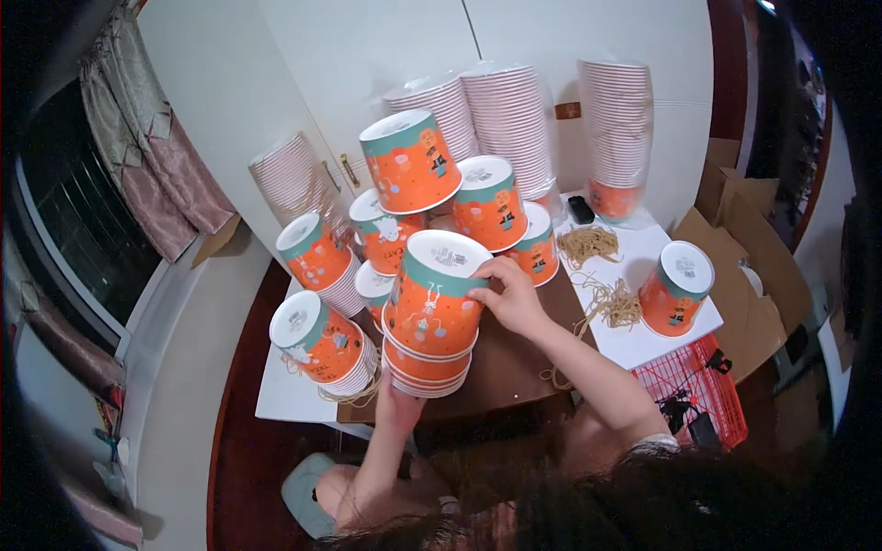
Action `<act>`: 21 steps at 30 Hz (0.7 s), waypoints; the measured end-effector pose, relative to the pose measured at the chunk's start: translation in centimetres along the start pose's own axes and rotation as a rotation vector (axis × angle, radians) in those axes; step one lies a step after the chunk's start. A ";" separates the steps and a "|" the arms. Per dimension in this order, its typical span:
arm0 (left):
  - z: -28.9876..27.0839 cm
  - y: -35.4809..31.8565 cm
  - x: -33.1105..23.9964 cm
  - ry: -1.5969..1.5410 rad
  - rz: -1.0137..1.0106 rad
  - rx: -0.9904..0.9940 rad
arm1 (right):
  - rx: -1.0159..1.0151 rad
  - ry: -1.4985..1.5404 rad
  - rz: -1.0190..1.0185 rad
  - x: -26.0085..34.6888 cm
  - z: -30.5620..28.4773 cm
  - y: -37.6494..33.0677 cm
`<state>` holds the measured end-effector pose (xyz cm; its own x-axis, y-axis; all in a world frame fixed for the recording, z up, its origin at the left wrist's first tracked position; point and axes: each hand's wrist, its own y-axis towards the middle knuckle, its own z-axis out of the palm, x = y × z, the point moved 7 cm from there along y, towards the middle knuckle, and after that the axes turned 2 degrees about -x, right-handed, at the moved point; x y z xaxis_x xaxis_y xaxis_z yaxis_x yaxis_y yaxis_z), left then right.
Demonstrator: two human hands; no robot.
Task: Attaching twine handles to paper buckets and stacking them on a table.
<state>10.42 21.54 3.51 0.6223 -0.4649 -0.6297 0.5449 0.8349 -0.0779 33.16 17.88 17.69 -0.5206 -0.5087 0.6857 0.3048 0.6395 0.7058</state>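
Just over the near edge of the table I hold a short nested stack of orange paper cups [436,312], upside down, with teal bands and white bases. My left hand [399,406] is closed under the stack's lower rims, its fingertips partly hidden. At the upper right side, my right hand [511,294] grips the top cup near its base. Behind the held stack, more upturned cups form a pile, with one orange cup [413,165] highest. Two nested stacks of cups [322,344] lean at the left, beside the pile.
Tall plastic-wrapped cup stacks [510,119] stand along the white wall, another wrapped stack [617,129] to their right. Bundles of tan rubber bands [588,243] and an upturned cup [678,289] rest on the white tabletop [634,266]. A red basket [717,386] and cardboard boxes [753,266] are at right.
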 end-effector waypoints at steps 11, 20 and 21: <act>-5.3 -7.1 -3.2 0.065 0.356 -0.243 | -0.130 0.393 0.219 -4.9 -5.2 1.1; -9.5 -16.9 -3.7 0.284 0.359 -0.641 | 0.235 -0.171 -0.209 1.1 3.9 0.5; -10.3 -17.5 -3.2 0.153 0.309 -0.631 | 0.286 -0.202 -0.292 2.0 4.9 0.4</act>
<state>-6.91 11.43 -1.08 0.5845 -0.1723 -0.7929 -0.1008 0.9542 -0.2817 28.29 19.90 18.47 -0.7055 -0.5871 0.3968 -0.0958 0.6339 0.7675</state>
